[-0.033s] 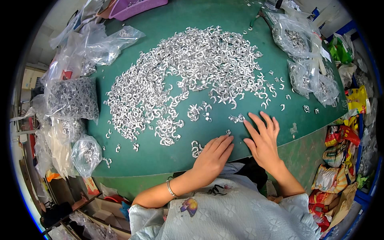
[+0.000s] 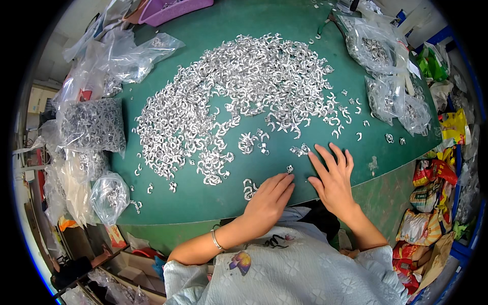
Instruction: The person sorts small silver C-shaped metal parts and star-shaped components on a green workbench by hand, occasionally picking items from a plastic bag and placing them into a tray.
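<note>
My left hand (image 2: 269, 197) rests palm down near the front edge of the table, fingers stretched and held close together. A small silver metal piece (image 2: 290, 169) lies just beyond its fingertips, and a few curved pieces (image 2: 249, 189) lie beside its knuckles. My right hand (image 2: 333, 182) is spread open over the green surface. Close to its index fingertip is a short row of small silver pieces (image 2: 300, 150). Farther off, a wide heap of crescent-shaped silver metal pieces (image 2: 259, 68) arcs over the table, with small clusters (image 2: 247, 143) along its near side.
Clear plastic bags of metal parts (image 2: 91, 124) crowd the left edge, and more bags (image 2: 376, 48) stand at the right. A purple basin (image 2: 175, 12) sits at the far left, pliers (image 2: 333, 20) at the far right. Colourful packages (image 2: 419, 226) fill a rack right of the table.
My left hand has shifted very slightly left and toward me, leaving the small metal piece at its fingertips more exposed. My right hand has barely moved.
</note>
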A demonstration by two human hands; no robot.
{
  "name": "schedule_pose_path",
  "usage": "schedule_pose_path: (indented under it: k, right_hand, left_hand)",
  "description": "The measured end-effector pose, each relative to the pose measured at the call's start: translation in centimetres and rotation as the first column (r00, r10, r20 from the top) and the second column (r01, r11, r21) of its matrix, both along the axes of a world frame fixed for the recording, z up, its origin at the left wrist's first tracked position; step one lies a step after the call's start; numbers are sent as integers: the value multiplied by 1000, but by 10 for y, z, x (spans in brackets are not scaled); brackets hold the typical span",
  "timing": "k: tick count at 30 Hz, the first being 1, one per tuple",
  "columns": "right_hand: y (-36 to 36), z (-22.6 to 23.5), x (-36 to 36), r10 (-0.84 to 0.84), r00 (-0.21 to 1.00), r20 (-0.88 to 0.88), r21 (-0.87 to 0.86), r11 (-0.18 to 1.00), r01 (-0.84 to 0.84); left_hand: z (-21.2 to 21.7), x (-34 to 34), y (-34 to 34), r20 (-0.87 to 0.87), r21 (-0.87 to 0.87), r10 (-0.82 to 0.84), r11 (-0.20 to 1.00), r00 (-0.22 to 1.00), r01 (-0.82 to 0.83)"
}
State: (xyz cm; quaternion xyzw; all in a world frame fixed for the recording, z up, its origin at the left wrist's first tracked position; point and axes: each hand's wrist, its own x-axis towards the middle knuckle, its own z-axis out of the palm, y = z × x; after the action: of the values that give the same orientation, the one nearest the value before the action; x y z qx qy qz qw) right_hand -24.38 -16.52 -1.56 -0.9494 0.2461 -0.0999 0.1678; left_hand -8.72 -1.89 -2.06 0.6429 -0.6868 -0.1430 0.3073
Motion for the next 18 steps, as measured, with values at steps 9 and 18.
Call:
schedule_pose_path:
  k: [9,18]
  right_hand:
    - [5,-1,7,-7,1000,-21,-31,1000,6]
    - [25,-2,-12,-72,994,83,79,995,65]
  left_hand:
    - [-8,10,24,48,-38,162,986,986,-161]
    - [-5,-6,11,4,-66,65,996,998,-65]
